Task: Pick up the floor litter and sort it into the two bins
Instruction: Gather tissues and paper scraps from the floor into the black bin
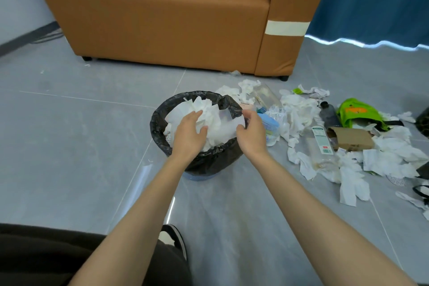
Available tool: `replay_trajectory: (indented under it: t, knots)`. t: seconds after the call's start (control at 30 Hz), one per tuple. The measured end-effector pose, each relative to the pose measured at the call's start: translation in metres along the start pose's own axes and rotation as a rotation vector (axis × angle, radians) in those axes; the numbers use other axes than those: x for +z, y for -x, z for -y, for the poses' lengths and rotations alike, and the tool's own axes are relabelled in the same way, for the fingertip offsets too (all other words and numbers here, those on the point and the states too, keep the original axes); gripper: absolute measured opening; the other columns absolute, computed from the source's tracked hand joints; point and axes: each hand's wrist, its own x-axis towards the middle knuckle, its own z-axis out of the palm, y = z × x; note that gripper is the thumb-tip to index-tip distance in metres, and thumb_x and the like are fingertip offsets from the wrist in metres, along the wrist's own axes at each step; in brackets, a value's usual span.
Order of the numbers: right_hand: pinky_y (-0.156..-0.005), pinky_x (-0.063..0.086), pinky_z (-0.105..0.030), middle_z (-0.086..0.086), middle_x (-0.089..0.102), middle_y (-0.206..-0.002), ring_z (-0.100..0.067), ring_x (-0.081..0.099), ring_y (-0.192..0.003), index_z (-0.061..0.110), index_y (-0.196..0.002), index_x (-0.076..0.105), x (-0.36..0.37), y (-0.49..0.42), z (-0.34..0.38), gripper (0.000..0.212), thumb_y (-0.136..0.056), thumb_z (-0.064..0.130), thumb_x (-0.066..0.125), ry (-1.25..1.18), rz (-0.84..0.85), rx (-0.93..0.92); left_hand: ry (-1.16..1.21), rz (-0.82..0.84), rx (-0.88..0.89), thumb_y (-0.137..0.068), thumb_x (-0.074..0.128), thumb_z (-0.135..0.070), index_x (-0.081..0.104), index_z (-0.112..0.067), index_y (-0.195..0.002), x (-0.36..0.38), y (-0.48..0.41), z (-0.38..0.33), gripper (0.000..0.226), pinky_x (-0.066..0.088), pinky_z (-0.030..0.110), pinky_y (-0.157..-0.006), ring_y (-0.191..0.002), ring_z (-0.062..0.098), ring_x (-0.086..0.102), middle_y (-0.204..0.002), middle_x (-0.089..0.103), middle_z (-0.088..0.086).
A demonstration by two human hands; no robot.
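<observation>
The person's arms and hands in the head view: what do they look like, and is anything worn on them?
The left forearm and the right forearm are bare down to the picture's lower edge; no sleeve shows. The left hand and the right hand wear no gloves, and no ring, watch or bracelet is visible on them.

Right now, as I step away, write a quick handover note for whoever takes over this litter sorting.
Left hand: open, fingers spread flat on the white paper heaped in the black-lined bin.
Right hand: appears to pinch an edge of that white paper at the bin's rim.
Done: this bin is piled to the top with paper.
Left: litter on the floor to the right of the bin, including crumpled tissues, a clear bottle, a dark bottle, a green bag and cardboard. A second bin is not clearly in view.
</observation>
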Motion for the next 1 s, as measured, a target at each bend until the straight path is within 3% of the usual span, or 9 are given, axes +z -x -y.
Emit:
replay_trajectory:
  t: [0.07,0.17,0.23,0.3,0.37,0.43,0.63,0.83,1.0]
  knots:
    - [-0.100,0.039,-0.032,-0.006,0.049,-0.133,-0.022,0.048,-0.121,0.011,-0.133,0.045,0.000,0.000,-0.012,0.044,-0.089,0.007,0.048,0.033,0.006,0.016,-0.082,0.114,0.002,-0.093,0.055,-0.027,0.036,-0.019,-0.143,0.011,-0.012,0.001,0.054,0.017,0.034,-0.116,-0.143,0.022,0.019,-0.154,0.025,0.009]
    - [-0.108,0.034,-0.034,-0.004,0.044,-0.140,-0.020,0.040,-0.131,0.014,-0.139,0.040,0.002,0.002,-0.020,0.051,-0.090,0.013,0.051,0.043,0.078,0.012,-0.213,0.219,-0.045,-0.089,0.056,-0.042,0.029,-0.033,-0.145,0.020,-0.032,-0.002,0.063,0.012,0.054,-0.116,-0.145,0.032,0.009,-0.158,0.012,0.004]
    - [-0.109,0.026,-0.026,-0.002,0.037,-0.147,-0.016,0.031,-0.137,0.014,-0.145,0.032,0.003,0.002,-0.023,0.057,-0.091,0.014,0.052,0.033,0.140,0.007,-0.303,0.271,-0.075,-0.088,0.055,-0.048,0.023,-0.039,-0.145,0.023,-0.042,-0.009,0.067,0.007,0.059,-0.113,-0.144,0.037,-0.002,-0.159,0.002,-0.001]
    - [-0.101,0.022,-0.013,-0.001,0.035,-0.148,-0.014,0.029,-0.137,0.013,-0.146,0.027,0.006,0.002,-0.026,0.062,-0.090,0.014,0.054,0.019,0.187,0.008,-0.430,0.373,-0.092,-0.085,0.056,-0.053,0.014,-0.043,-0.146,0.026,-0.051,-0.013,0.075,0.003,0.063,-0.111,-0.142,0.040,-0.012,-0.158,-0.008,-0.002]
    - [-0.108,0.018,-0.015,0.001,0.031,-0.151,-0.014,0.026,-0.140,0.016,-0.148,0.022,0.011,0.001,-0.031,0.073,-0.087,0.023,0.060,-0.015,0.207,0.024,-0.527,0.473,-0.114,-0.082,0.057,-0.058,0.006,-0.046,-0.146,0.032,-0.057,-0.012,0.082,0.001,0.066,-0.109,-0.139,0.045,-0.019,-0.157,-0.018,0.000]
    - [-0.114,0.018,-0.024,0.004,0.023,-0.155,-0.013,0.021,-0.143,0.020,-0.150,0.014,0.014,-0.001,-0.033,0.082,-0.085,0.027,0.062,-0.042,0.220,0.049,-0.559,0.533,-0.149,-0.079,0.059,-0.061,0.002,-0.048,-0.145,0.040,-0.060,-0.007,0.088,0.003,0.068,-0.107,-0.137,0.048,-0.023,-0.156,-0.023,0.002]
    - [-0.106,0.016,-0.017,0.007,0.019,-0.156,-0.009,0.018,-0.143,0.021,-0.151,0.011,0.020,-0.002,-0.041,0.080,-0.085,0.014,0.055,-0.096,0.237,0.041,-0.661,0.660,-0.251,-0.076,0.054,-0.067,-0.008,-0.051,-0.142,0.073,-0.072,0.040,0.092,0.003,0.071,-0.106,-0.139,0.039,-0.026,-0.154,-0.028,0.005]
    - [-0.110,0.017,-0.018,0.014,0.012,-0.157,-0.005,0.017,-0.143,0.028,-0.151,0.003,0.024,0.000,-0.048,0.075,-0.092,0.016,0.047,-0.189,0.279,0.054,-0.711,0.778,-0.291,-0.095,0.044,-0.046,-0.008,-0.041,-0.146,0.074,-0.071,0.044,0.073,0.004,0.058,-0.114,-0.140,0.046,-0.015,-0.152,-0.030,0.005]
    - [-0.112,0.017,-0.020,0.014,0.010,-0.157,-0.005,0.015,-0.143,0.031,-0.151,-0.001,0.024,0.000,-0.048,0.072,-0.096,0.021,0.045,-0.212,0.311,0.064,-0.714,0.803,-0.308,-0.093,0.045,-0.048,-0.010,-0.046,-0.144,0.080,-0.076,0.051,0.075,0.005,0.063,-0.112,-0.140,0.046,-0.015,-0.152,-0.032,0.005]
